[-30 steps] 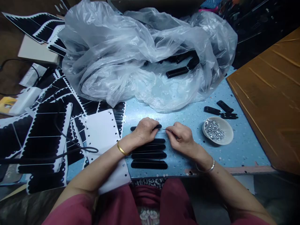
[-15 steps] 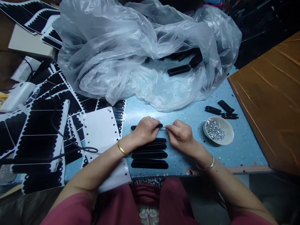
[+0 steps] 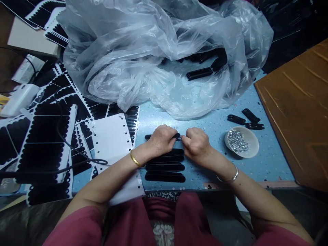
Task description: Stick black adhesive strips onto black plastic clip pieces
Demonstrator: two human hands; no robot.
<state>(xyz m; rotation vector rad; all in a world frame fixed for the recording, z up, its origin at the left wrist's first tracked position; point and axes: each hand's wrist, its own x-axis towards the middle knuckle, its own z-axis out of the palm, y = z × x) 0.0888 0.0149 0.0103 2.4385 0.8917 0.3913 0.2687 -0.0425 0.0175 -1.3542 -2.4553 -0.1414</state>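
On the blue tabletop (image 3: 271, 167), beyond the laid-out strips (image 3: 165, 177), the left hand (image 3: 162, 139) pinches a black strip (image 3: 148, 137), probably best steadied near its tip, while the right hand's (image 3: 196, 142) fingers press together, contents unclear.

Table (image 3: 271, 167) was blue, speckled. Clear plastic bag (image 3: 138, 51) lay crumpled across far side. White bowl (image 3: 252, 145) stood at right, near small black bundles (image 3: 250, 116). Black strips (image 3: 165, 176) lay in rows near front edge. Black-printed sheets (image 3: 47, 136) overlapped at left.
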